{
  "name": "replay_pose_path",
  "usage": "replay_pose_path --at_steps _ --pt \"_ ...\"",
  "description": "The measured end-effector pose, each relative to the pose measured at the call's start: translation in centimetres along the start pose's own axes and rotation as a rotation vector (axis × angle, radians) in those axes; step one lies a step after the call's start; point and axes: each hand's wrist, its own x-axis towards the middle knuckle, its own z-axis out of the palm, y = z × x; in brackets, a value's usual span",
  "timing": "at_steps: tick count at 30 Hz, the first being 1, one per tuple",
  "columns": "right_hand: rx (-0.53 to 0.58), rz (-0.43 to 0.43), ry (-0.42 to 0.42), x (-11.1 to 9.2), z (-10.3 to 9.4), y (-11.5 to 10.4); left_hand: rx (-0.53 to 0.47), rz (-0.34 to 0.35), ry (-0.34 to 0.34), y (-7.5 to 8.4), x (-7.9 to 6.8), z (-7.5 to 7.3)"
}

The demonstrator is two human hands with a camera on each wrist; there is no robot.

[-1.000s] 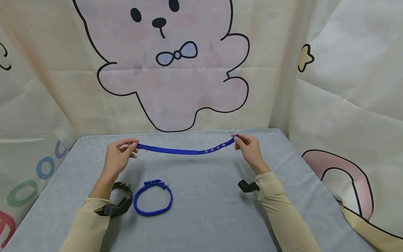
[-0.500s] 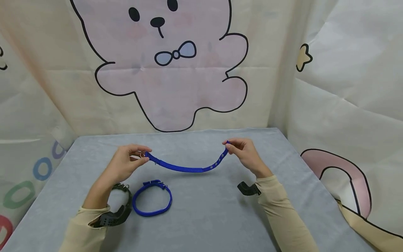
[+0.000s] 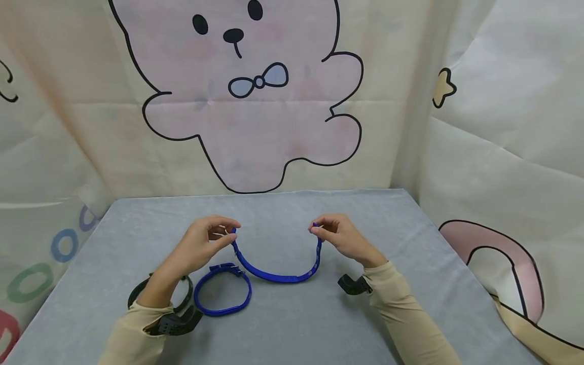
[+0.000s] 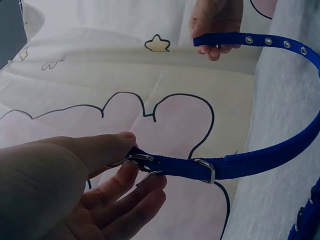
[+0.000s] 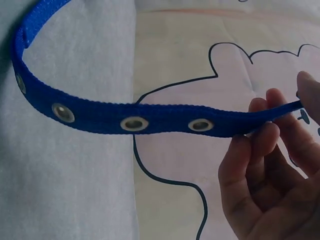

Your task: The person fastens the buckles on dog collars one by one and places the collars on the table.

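A blue pet collar [image 3: 277, 278] hangs in a U shape between both hands in the head view. My left hand [image 3: 201, 243] pinches its buckle end; the metal buckle [image 4: 141, 159] and a metal loop [image 4: 210, 171] show in the left wrist view. My right hand [image 3: 344, 238] pinches the other end, where metal eyelets [image 5: 134, 123] run along the strap. Close by the left hand, a second blue collar [image 3: 222, 311], buckled into a ring, lies on the table. A dark green collar [image 3: 186, 299], also ring-shaped, is partly hidden behind the left wrist.
A grey cloth covers the table [image 3: 283, 329]. Behind it hangs a curtain [image 3: 255, 142] printed with a pink bear, and more printed curtain [image 3: 502, 152] stands at the right. Black wrist cameras [image 3: 353, 285] sit on both wrists.
Both hands have come closer together and lower, toward the person. The collar between them has gone from nearly straight to a deep sag.
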Motion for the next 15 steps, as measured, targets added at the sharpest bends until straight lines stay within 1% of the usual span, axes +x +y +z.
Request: replay_pose_path --at_steps 5,12,15 --pt "0.018 -0.002 -0.034 -0.06 -0.18 0.32 -0.028 -0.013 -0.008 -0.21 0.39 0.75" --pt "-0.065 0.028 -0.091 -0.02 -0.01 0.63 -0.027 -0.003 -0.052 -0.46 0.31 0.84" --pt "-0.086 0.035 -0.112 0.03 0.29 0.79 -0.071 -0.02 -0.04 -0.53 0.31 0.82"
